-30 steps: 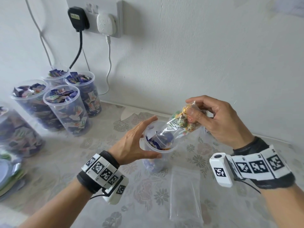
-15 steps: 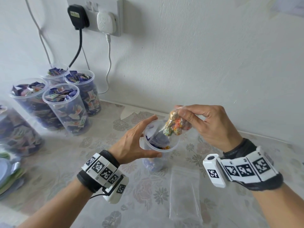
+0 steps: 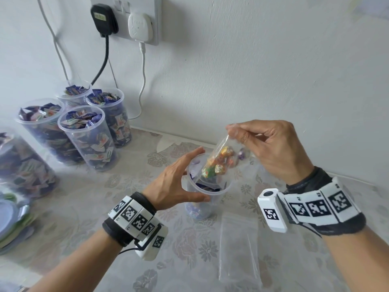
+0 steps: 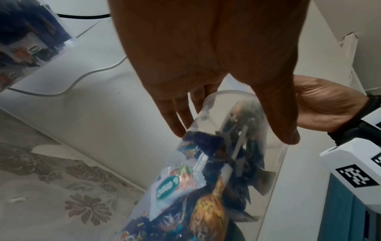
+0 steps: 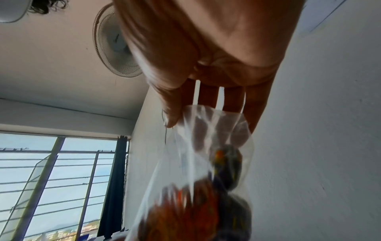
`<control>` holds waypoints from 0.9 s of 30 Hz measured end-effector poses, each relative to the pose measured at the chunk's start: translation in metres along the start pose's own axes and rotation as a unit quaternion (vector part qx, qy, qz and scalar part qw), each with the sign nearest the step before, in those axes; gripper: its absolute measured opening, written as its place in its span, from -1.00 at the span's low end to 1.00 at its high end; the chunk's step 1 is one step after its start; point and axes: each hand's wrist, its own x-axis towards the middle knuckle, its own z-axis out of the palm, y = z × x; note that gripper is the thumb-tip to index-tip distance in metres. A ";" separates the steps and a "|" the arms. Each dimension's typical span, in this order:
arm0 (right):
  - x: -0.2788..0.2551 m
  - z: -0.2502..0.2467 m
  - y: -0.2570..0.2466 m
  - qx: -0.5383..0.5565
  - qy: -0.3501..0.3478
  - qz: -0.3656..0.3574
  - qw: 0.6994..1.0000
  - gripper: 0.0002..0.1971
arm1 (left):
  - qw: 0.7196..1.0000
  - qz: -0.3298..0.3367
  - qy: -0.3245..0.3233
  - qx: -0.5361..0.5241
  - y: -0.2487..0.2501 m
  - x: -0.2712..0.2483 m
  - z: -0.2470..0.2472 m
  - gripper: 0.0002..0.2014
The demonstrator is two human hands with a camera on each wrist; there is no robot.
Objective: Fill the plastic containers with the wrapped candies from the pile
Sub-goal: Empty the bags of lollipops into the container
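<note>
Left hand (image 3: 174, 182) reaches in from the lower left, palm turned toward the right hand, thumb and fingers curled round the rim of a clear plastic container (image 3: 207, 193); thumb on the near side of the rim, index finger (image 3: 190, 153) along the far side. The container stands upright on the floral tablecloth (image 3: 117, 209), long axis vertical, mouth up; the left wrist view shows it partly filled with wrapped candies (image 4: 208, 187), mostly dark blue wrappers, one white and green, one orange. Right hand (image 3: 271, 148) is raised above and just to the right of the left hand, wrist cocked downward, thumb and forefinger pinching the upper corner of a small clear bag (image 3: 223, 159). The bag hangs tilted, long axis running from the pinch down toward the left hand, lower end at the container mouth; whether that end is open cannot be told. Inside it sits a cluster of orange, green and yellow candies plus at least one purple piece, exact count not readable. The right wrist view shows the remaining fingers (image 5: 210, 96) extended behind the bag film. One flat clear bag (image 3: 239, 249) lies on the cloth below the right wrist. Far to the left of the left hand, four filled containers (image 3: 88, 135) stand grouped by the wall, a fifth (image 3: 21, 165) cut by the frame edge.
</note>
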 end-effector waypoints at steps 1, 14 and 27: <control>0.000 0.001 0.000 -0.006 -0.003 -0.003 1.000 -0.75 | 1.000 0.000 0.001 -0.001 0.000 0.000 0.000 0.08; 0.001 -0.009 -0.019 -0.001 0.034 0.018 0.999 -0.84 | 1.000 0.002 0.001 -0.017 -0.002 0.000 0.002 0.06; -0.010 -0.028 -0.008 0.057 0.111 0.048 0.991 -0.81 | 0.999 0.002 0.002 -0.035 -0.002 -0.001 0.002 0.05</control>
